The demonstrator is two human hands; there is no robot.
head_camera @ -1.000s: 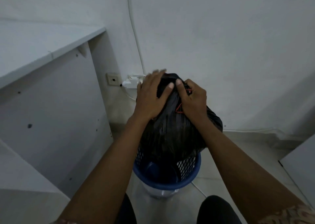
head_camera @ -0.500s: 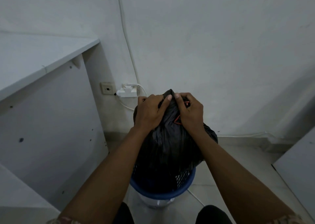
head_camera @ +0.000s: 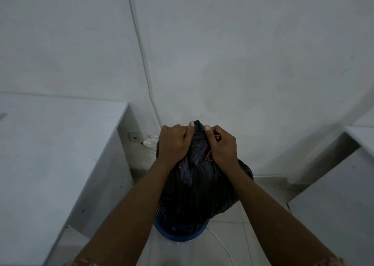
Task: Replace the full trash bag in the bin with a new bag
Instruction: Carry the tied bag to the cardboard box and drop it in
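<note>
Over the blue bin [head_camera: 180,234], which stands on the tiled floor in a corner between two white desks, both hands are clenched on the gathered neck of the black bag [head_camera: 199,186]. The left hand [head_camera: 174,144] is fisted on the near-left side of the neck, thumb pressed up against the plastic; the right hand [head_camera: 222,146] is closed on the other side, and a thin red tie [head_camera: 210,156] shows just under its fingers, whether a drawstring or a loose band I cannot tell. The bag is full and bulging, with most of its body above the rim and only its lower end inside the mesh wall, so it looks partly lifted out, though how much of its weight the bin bears is hidden. As a judgement, the task is in its first half: the neck is bunched and may be tied or close to it, but the knot itself is covered by the fingers. What seems left is to finish closing the top if that is not done, pull the bag clear of the bin, put it aside, then open a fresh bag and fit it over the rim. No new bag is in view anywhere. A white cable [head_camera: 220,245] lies on the floor just beside the bin, and a plug sits at the wall outlet [head_camera: 134,137] behind the left hand.
</note>
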